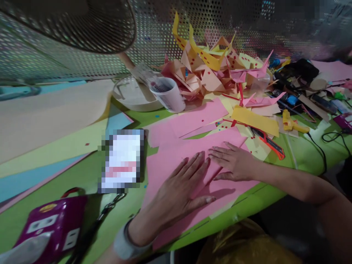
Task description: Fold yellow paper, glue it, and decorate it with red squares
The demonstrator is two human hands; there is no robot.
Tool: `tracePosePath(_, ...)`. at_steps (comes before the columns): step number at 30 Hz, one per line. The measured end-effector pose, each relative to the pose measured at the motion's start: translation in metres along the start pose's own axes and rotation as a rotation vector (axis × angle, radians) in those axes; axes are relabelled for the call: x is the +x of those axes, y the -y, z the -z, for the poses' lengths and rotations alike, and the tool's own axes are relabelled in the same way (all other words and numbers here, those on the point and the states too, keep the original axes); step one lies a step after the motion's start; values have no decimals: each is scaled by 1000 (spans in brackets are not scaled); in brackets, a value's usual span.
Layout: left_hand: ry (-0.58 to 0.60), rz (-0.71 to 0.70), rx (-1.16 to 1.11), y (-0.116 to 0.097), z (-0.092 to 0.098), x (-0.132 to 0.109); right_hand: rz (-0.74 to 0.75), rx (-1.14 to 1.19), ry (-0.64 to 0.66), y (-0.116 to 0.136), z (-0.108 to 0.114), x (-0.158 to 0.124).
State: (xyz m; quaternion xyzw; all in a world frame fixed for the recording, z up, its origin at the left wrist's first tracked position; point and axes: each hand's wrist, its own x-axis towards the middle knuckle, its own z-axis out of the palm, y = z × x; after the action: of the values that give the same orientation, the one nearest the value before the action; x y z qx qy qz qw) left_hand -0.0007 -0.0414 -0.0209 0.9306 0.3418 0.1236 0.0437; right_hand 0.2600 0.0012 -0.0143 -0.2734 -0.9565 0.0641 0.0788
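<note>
A pink sheet of paper (pixel 162 170) with a folded flap lies near the front edge of the green table. My left hand (pixel 184 183), with a pale band at the wrist, rests flat on it, fingers stretched out and thumb apart. Just to the right, my right hand (pixel 233 161) presses flat on the same paper, its fingertips close to those of the left. Neither hand grasps anything. Beyond the right hand lie a box cutter (pixel 268 143) with an orange edge and a yellow paper strip (pixel 255 120).
A phone (pixel 123 159) and a purple pouch (pixel 55 223) lie at left, near large coloured sheets (pixel 49 117). A fan (pixel 82 25) stands behind, beside a white cup (pixel 172 95). Folded paper shapes (pixel 203 77) are heaped at the back; a yellow glue gun (pixel 293 123) lies right.
</note>
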Motion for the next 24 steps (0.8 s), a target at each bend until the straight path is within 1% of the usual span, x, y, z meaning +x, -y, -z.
tracePosePath(3,3,-5,26,1,-2,-1,-4,-2,11,0,0,0)
tracePosePath(7,5,-22,53,3,-3,-1,-32,6,63,0,1,-1)
tracePosePath(10,33,-20,34,5,-3,1,-106,36,95,-2,4,-4)
tracePosePath(14,94,30,-2,9,0,4,-234,103,124,-13,7,-10)
tracePosePath(17,120,56,-44,9,7,9,-287,140,140,-27,9,-17)
tracePosePath(21,175,95,-138,7,23,19,-326,175,163,-46,8,-25)
tracePosePath(24,165,140,-194,11,31,27,-329,185,147,-52,6,-26)
